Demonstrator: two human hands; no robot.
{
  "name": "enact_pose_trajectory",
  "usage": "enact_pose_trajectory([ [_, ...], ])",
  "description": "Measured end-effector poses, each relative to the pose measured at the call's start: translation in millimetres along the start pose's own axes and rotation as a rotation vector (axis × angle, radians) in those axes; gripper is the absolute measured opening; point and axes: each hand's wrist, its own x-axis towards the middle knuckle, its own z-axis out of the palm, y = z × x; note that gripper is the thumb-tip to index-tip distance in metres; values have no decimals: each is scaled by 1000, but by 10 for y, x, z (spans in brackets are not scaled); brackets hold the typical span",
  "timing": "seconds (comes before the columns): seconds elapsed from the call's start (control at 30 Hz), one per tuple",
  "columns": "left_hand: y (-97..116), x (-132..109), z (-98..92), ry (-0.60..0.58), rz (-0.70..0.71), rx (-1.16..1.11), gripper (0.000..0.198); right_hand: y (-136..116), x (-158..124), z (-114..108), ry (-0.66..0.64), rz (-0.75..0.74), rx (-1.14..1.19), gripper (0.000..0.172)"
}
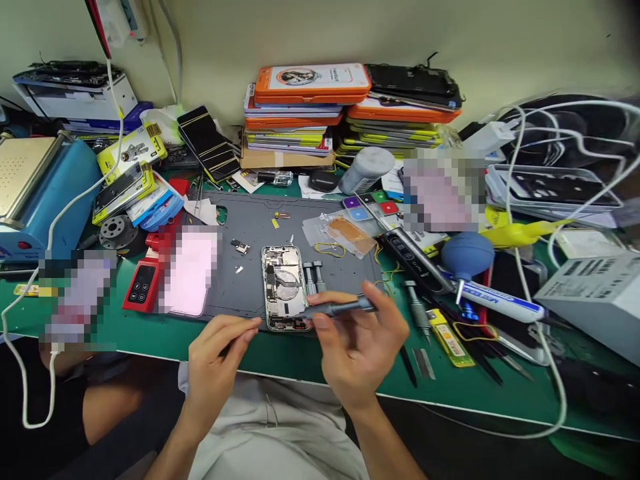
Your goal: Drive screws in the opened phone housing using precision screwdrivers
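An opened phone (273, 275) lies on the dark grey mat with its inner parts and a round coil bare. My right hand (357, 357) is closed around a grey screwdriver (343, 307), held slanted low over the phone's bottom right. Its tip is hard to make out against the phone's lower parts. At the phone's lower left corner, my left hand (213, 357) has thumb and forefinger pinched together; what they hold, if anything, is hidden. Just right of the phone lie grey screwdrivers (309, 277). Small loose parts (241, 247) are scattered on the mat.
A red device (141, 285) with a blurred bright screen stands left on the mat (240, 210). On the right are a soldering iron (415, 257), a blue air blower (467, 255) and a white cable (555, 380). Stacked orange boxes (313, 83) line the wall.
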Motion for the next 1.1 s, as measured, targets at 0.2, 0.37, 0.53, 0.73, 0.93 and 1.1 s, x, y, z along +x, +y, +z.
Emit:
enact_pose_trajectory([
  [0.2, 10, 67, -71, -127, -96, -158, 14, -133, -63, 178, -13, 240, 284, 56],
  [0.37, 6, 54, -65, -151, -99, -168, 14, -154, -116, 253, -29, 207, 269, 57],
  [0.53, 18, 43, -60, -178, -84, -177, 18, -165, -96, 250, -6, 192, 243, 56],
  [0.73, 36, 71, -78, -202, -54, -182, 21, -170, -83, 252, -22, 206, 227, 55],
  [0.93, 10, 61, -107, -246, -36, -190, 27, -176, -93, 235, -26, 264, 264, 53],
  [1.1, 10, 66, -123, -285, -50, -226, 27, -203, -105, 224, -17, 398, 402, 52],
])
